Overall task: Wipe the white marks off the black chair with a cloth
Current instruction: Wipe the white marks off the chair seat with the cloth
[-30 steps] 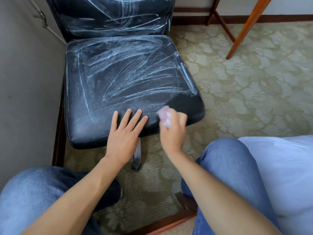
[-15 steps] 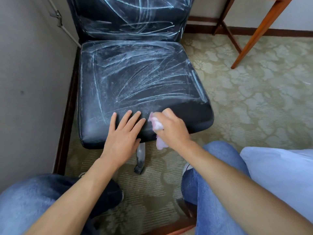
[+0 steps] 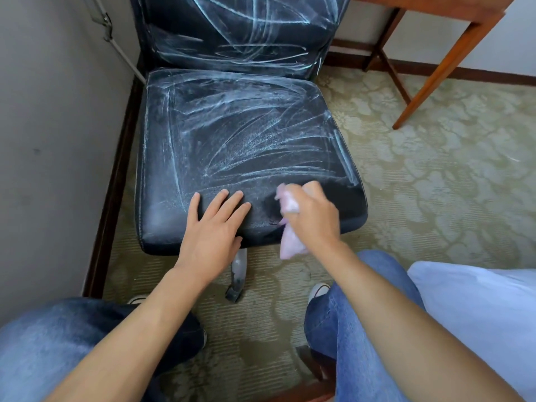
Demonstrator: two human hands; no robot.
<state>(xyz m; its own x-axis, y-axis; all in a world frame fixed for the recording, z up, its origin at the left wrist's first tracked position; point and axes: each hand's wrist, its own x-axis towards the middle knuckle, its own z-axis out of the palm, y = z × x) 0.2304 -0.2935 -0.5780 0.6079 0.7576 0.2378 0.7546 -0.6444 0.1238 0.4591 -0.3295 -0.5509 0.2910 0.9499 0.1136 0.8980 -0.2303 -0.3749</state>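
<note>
A black chair (image 3: 237, 134) stands in front of me, its seat and backrest (image 3: 237, 33) streaked with white marks. My left hand (image 3: 213, 230) lies flat with straight fingers on the seat's front edge. Just to its right, my right hand (image 3: 313, 216) grips a crumpled pale pink cloth (image 3: 290, 242) against the seat's front edge; part of the cloth hangs below the hand. A dark strip of seat near the front edge shows fewer marks.
A grey wall (image 3: 58, 140) runs close along the chair's left side. A wooden table leg (image 3: 443, 71) slants down at the back right. Patterned carpet (image 3: 435, 184) covers the floor. My knees in blue jeans (image 3: 356, 314) sit low in view.
My right hand with the cloth has swept left along the seat's front edge and back a little to the right. The left hand stays flat in the same spot. The camera view has shifted.
</note>
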